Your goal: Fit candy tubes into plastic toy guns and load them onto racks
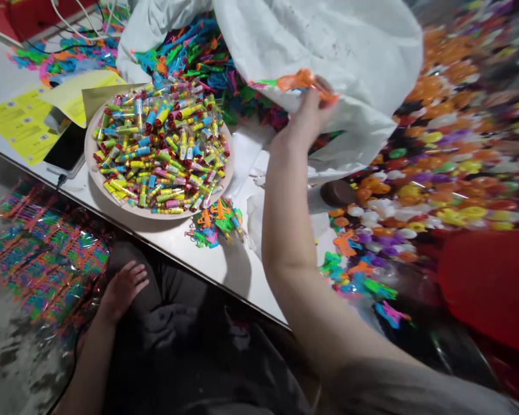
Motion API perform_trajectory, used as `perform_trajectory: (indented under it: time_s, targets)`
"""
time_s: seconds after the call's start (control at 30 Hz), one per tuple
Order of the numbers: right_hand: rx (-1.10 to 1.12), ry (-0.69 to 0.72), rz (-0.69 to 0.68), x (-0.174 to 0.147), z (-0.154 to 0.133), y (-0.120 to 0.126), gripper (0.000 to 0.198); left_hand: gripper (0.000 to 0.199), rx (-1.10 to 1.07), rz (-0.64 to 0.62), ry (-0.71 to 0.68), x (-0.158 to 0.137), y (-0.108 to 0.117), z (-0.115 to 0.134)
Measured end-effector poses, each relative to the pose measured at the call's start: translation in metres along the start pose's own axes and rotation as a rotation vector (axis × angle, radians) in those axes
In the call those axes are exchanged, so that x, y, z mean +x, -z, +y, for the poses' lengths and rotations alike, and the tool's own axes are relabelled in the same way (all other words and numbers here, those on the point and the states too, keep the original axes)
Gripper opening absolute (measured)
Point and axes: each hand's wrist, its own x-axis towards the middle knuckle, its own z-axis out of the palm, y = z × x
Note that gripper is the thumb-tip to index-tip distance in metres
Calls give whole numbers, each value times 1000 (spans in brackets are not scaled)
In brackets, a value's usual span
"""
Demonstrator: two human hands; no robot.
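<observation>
My right hand (305, 118) reaches over the table, up against the opening of a large white sack (328, 40). Its fingers are closed around small plastic toys (296, 80), mostly orange with some green; their exact shape is blurred. Inside the sack lies a heap of similar plastic toys (199, 52) in blue, green and pink. Left of my forearm, a round tray (155, 212) is piled with small wrapped candy rolls (164, 150). My left hand (125, 288) rests on my thigh, holding nothing, its fingers stretched out.
Loose plastic toys (216, 222) lie by the tray's near edge. Yellow printed sheets (21, 124) and a dark phone (69, 148) are at the left. Filled clear packets (47, 253) lie below the table. Many blurred colourful pieces (436, 138) and a red object (488, 282) fill the right.
</observation>
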Motion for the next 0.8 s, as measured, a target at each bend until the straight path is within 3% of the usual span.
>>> perform_trajectory:
  time_s: [0.03, 0.07, 0.1, 0.17, 0.2, 0.3, 0.4, 0.5, 0.7, 0.8]
  targets:
    - [15, -26, 191, -34, -37, 9, 38, 49, 70, -59, -16, -5, -15, -1]
    - [26, 29, 218, -74, -74, 16, 29, 56, 129, -131, -31, -11, -32, -3]
    - [39, 114, 64, -116, -110, 22, 20, 66, 166, -213, -45, -17, -49, -6]
    - [110, 352, -472, -196, -168, 28, 12, 77, 197, -321, -80, -31, -81, -12]
    - [147, 435, -700, -228, -187, 31, 12, 73, 200, -319, -119, -37, -93, -15]
    - [175, 402, -954, -279, -208, 47, 30, 53, 205, -167, -243, -54, -113, -27]
    - [251, 393, -1071, -275, -200, 69, 50, 46, 167, -9, -292, -69, -110, -38]
    - [236, 336, -1012, -246, -184, 82, 53, 45, 143, 87, -320, -85, -99, -45]
    - [-59, 197, -553, -192, -153, 68, 30, 42, 188, 118, -377, -113, -88, -51]
    - [-170, 139, -288, -181, -136, 91, 25, 40, 177, 174, -446, -120, -75, -49]
